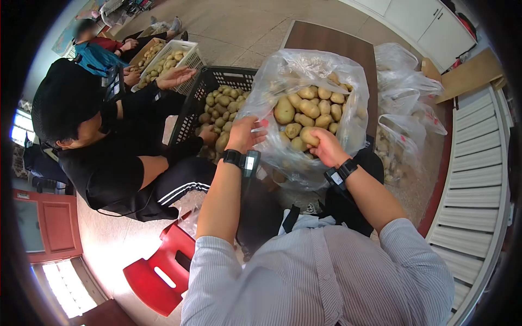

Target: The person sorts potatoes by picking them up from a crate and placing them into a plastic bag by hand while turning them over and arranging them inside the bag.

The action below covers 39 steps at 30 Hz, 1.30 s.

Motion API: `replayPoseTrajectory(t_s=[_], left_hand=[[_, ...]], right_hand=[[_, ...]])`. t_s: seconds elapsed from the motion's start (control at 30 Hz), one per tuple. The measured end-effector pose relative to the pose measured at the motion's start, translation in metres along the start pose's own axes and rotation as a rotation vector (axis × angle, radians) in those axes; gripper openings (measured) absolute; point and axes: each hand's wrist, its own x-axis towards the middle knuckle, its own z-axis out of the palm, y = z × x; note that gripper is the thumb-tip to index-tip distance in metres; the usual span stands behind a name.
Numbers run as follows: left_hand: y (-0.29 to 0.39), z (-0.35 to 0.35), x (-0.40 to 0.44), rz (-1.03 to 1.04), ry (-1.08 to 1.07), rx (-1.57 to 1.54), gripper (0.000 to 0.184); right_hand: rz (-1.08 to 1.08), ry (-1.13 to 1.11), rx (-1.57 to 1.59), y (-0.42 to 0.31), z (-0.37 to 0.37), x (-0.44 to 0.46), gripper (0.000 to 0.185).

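Note:
A clear plastic bag (pixel 272 70) full of potatoes (pixel 310 108) stands open in front of me, beside a black crate (pixel 204 81) that also holds potatoes. My right hand (pixel 326 148) is closed on a potato (pixel 310 136) at the bag's near right part. At the bag's left edge, near the crate, my left hand (pixel 246 134) is raised with its fingers apart and holds nothing. Both wrists carry a black strapped device.
A co-worker in black (pixel 109 174) sits at the left, one hand in the black crate. Behind are a white crate (pixel 187 57) and another person (pixel 103 43). A red chair (pixel 157 271) stands lower left. Plastic bags (pixel 402 92) lie right, near a radiator (pixel 473 201).

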Motion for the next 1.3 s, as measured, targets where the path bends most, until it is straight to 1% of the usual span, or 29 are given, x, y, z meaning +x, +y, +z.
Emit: replayPoseTrajectory(t_s=[0.03, 0.07, 0.1, 0.13, 0.17, 0.23, 0.27, 0.3, 0.33, 0.37, 0.4, 0.47, 0.5, 0.57, 0.6, 0.67, 0.7, 0.77, 0.8, 0.87, 0.93, 1.03, 1.07, 1.1, 1.13, 1.17, 1.2, 1.23, 1.3], left_hand=[[0.0, 0.006, -0.005, -0.004, -0.023, 0.043, 0.034], [0.0, 0.012, -0.009, -0.007, -0.046, 0.085, 0.034], [-0.001, 0.014, -0.009, -0.008, -0.046, 0.085, 0.034], [-0.002, 0.016, -0.008, -0.043, -0.082, 0.132, 0.037], [-0.003, 0.018, -0.008, -0.079, -0.118, 0.178, 0.039], [-0.005, 0.023, -0.01, -0.094, -0.126, 0.215, 0.042], [-0.005, 0.027, -0.011, -0.104, -0.136, 0.252, 0.044], [-0.001, 0.033, -0.017, -0.107, -0.136, 0.252, 0.044], [0.005, 0.04, -0.026, -0.137, -0.188, 0.253, 0.045], [0.008, 0.044, -0.032, -0.167, -0.24, 0.253, 0.046], [0.005, 0.042, -0.029, -0.171, -0.24, 0.251, 0.046], [0.001, 0.034, -0.021, -0.164, -0.353, 0.213, 0.044], [-0.001, 0.03, -0.016, -0.166, -0.354, 0.212, 0.044], [-0.003, 0.023, -0.008, -0.129, -0.407, 0.222, 0.037], [-0.003, 0.02, -0.006, -0.13, -0.407, 0.221, 0.037], [-0.004, 0.015, -0.002, -0.082, -0.294, 0.124, 0.031], [-0.003, 0.012, 0.001, -0.082, -0.296, 0.124, 0.031], [-0.003, 0.003, 0.006, -0.006, -0.08, -0.034, 0.029], [-0.003, -0.004, 0.009, -0.007, -0.081, -0.035, 0.029], [-0.002, -0.022, 0.019, 0.046, 0.075, -0.157, 0.03], [-0.003, -0.041, 0.027, 0.07, 0.113, -0.176, 0.031], [-0.004, -0.064, 0.035, 0.116, 0.343, -0.295, 0.024], [-0.003, -0.071, 0.035, 0.116, 0.34, -0.293, 0.024], [-0.002, -0.078, 0.034, 0.131, 0.41, -0.213, 0.025], [-0.002, -0.081, 0.035, 0.147, 0.479, -0.133, 0.025], [-0.003, -0.082, 0.038, 0.094, 0.585, -0.221, 0.026], [-0.003, -0.083, 0.038, 0.095, 0.583, -0.219, 0.026], [-0.003, -0.084, 0.039, 0.094, 0.591, -0.197, 0.025], [-0.002, -0.088, 0.04, 0.094, 0.605, -0.151, 0.022]], right_hand=[[-0.021, -0.063, 0.019, -0.001, 0.005, 0.002, 0.027], [-0.02, -0.061, 0.021, -0.001, 0.011, 0.005, 0.027], [-0.056, -0.107, 0.049, -0.006, 0.023, 0.003, 0.023], [-0.092, -0.154, 0.078, -0.01, 0.034, 0.001, 0.019], [-0.09, -0.152, 0.079, -0.015, 0.045, -0.001, 0.019], [-0.064, -0.251, -0.073, -0.022, 0.061, -0.002, 0.022], [-0.062, -0.249, -0.072, -0.025, 0.069, -0.001, 0.022], [-0.069, -0.227, -0.187, -0.026, 0.076, 0.001, 0.025], [-0.076, -0.204, -0.303, -0.027, 0.083, 0.0, 0.029], [-0.11, -0.175, -0.439, -0.028, 0.089, -0.003, 0.043], [-0.107, -0.173, -0.438, -0.028, 0.092, -0.003, 0.043], [-0.245, -0.08, -0.718, -0.028, 0.097, -0.005, 0.047], [-0.242, -0.079, -0.718, -0.026, 0.096, -0.003, 0.047], [-0.35, -0.054, -0.764, -0.021, 0.093, -0.002, 0.05], [-0.349, -0.054, -0.765, -0.016, 0.089, 0.001, 0.05], [-0.366, -0.045, -0.861, -0.004, 0.078, 0.005, 0.044], [-0.366, -0.043, -0.861, 0.0, 0.074, 0.002, 0.044], [-0.522, -0.043, -1.015, 0.01, 0.065, -0.011, 0.037], [-0.521, -0.042, -1.016, 0.015, 0.06, -0.017, 0.037], [-0.592, -0.045, -1.096, 0.025, 0.049, -0.029, 0.034], [-0.564, -0.029, -1.167, 0.036, 0.037, -0.037, 0.035], [-0.511, -0.055, -1.255, 0.05, 0.027, -0.054, 0.036], [-0.588, -0.049, -1.334, 0.054, 0.026, -0.062, 0.038], [-0.665, -0.042, -1.413, 0.055, 0.026, -0.067, 0.041], [-0.667, -0.039, -1.412, 0.054, 0.026, -0.07, 0.041], [-0.718, 0.02, -1.471, 0.053, 0.027, -0.073, 0.043], [-0.77, 0.079, -1.529, 0.053, 0.028, -0.074, 0.047], [-0.772, 0.081, -1.527, 0.052, 0.027, -0.073, 0.047], [-0.877, 0.24, -1.581, 0.052, 0.023, -0.068, 0.046]])
